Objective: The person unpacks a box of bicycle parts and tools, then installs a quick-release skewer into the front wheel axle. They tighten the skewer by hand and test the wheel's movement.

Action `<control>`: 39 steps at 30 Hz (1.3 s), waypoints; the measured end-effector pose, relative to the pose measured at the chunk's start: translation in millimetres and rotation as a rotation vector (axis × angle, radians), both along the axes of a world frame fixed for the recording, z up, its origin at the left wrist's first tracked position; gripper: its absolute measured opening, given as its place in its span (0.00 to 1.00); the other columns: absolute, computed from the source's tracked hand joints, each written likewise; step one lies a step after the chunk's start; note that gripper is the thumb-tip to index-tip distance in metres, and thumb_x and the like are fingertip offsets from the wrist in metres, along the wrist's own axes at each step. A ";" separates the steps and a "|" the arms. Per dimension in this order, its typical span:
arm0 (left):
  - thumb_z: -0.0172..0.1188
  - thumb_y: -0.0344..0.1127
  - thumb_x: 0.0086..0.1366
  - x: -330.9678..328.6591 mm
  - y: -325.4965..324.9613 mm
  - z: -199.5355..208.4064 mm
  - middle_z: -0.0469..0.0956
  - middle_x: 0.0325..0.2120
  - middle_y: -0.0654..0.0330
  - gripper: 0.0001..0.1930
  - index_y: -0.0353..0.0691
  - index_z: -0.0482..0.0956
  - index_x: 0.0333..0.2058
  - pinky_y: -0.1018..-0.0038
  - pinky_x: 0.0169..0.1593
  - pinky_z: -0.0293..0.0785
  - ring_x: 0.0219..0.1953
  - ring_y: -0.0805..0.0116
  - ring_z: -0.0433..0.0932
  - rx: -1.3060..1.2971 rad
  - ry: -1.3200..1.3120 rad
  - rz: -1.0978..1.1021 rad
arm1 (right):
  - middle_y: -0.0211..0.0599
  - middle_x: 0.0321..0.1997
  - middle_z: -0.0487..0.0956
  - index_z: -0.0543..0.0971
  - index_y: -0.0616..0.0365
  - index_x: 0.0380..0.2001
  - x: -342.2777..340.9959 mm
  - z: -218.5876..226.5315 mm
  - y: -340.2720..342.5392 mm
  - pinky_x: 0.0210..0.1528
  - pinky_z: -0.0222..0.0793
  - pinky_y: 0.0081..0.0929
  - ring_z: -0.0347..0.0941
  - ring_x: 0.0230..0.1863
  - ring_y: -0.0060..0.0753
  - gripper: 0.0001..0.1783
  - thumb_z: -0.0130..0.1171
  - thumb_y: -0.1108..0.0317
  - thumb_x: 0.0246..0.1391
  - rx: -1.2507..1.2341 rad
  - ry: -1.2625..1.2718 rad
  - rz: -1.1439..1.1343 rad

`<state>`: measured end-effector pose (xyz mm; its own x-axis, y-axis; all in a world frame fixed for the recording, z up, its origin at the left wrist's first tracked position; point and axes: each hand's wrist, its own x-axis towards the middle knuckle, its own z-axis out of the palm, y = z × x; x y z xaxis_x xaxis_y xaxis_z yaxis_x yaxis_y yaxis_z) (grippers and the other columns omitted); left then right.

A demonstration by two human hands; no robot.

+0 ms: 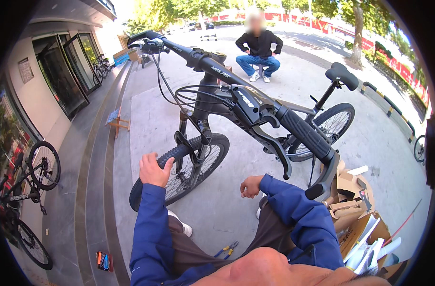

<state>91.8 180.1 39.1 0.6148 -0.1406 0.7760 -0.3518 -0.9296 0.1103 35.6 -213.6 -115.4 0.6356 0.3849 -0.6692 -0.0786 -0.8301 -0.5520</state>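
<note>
A dark grey and black mountain bike (270,102) stands upright before me, its handlebar cutting across the view. My left hand (155,170) is closed over the knobby tire of the front wheel (212,164), thumb on one side and fingers on the other. Loosely curled, my right hand (251,186) hangs by my right knee, apart from the bike, with nothing visible in it. Above it are the black brake lever (277,148) and the ribbed handlebar grip (305,131). Pliers (226,249) with yellow and blue handles lie on the ground between my feet.
Torn cardboard and packaging (353,190) are heaped at right. Steps (91,190) run along the left, with an orange and blue tool set (104,260) nearby. Another bike (34,190) stands by the wall. A person (259,47) sits beyond the bike, near a small wooden stand (119,123).
</note>
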 end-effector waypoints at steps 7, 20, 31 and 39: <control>0.67 0.57 0.67 31.2 2.6 -2.1 0.76 0.32 0.55 0.23 0.41 0.76 0.31 0.52 0.40 0.74 0.39 0.47 0.76 -0.017 0.005 0.054 | 0.30 0.30 0.85 0.81 0.57 0.51 -0.7 -5.1 -8.8 0.31 0.78 0.27 0.83 0.32 0.27 0.22 0.65 0.50 0.66 0.015 0.058 -0.023; 0.70 0.54 0.63 18.1 1.4 1.1 0.78 0.34 0.57 0.20 0.43 0.78 0.33 0.54 0.40 0.75 0.40 0.51 0.78 -0.070 0.010 0.004 | 0.36 0.39 0.88 0.82 0.58 0.57 9.6 -4.2 5.6 0.37 0.82 0.30 0.85 0.37 0.31 0.26 0.62 0.49 0.67 -0.051 0.056 0.091; 0.71 0.43 0.55 -4.4 7.5 4.1 0.82 0.45 0.58 0.27 0.47 0.80 0.55 0.57 0.48 0.76 0.46 0.52 0.81 0.042 0.113 -0.180 | 0.38 0.40 0.89 0.81 0.58 0.58 13.8 -4.8 3.5 0.36 0.83 0.29 0.86 0.37 0.32 0.27 0.62 0.49 0.67 -0.067 0.046 0.078; 0.70 0.38 0.52 -6.3 9.7 4.6 0.81 0.44 0.57 0.30 0.48 0.78 0.57 0.57 0.48 0.76 0.46 0.51 0.81 0.068 0.110 -0.216 | 0.38 0.39 0.88 0.81 0.59 0.58 12.5 -4.2 2.1 0.36 0.83 0.30 0.86 0.37 0.32 0.27 0.62 0.49 0.68 -0.052 0.021 0.088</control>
<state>85.6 189.8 43.7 0.6447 -0.3274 0.6908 -0.5328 -0.8405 0.0989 48.1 -211.4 -119.6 0.5865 0.4030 -0.7026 -0.0150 -0.8619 -0.5069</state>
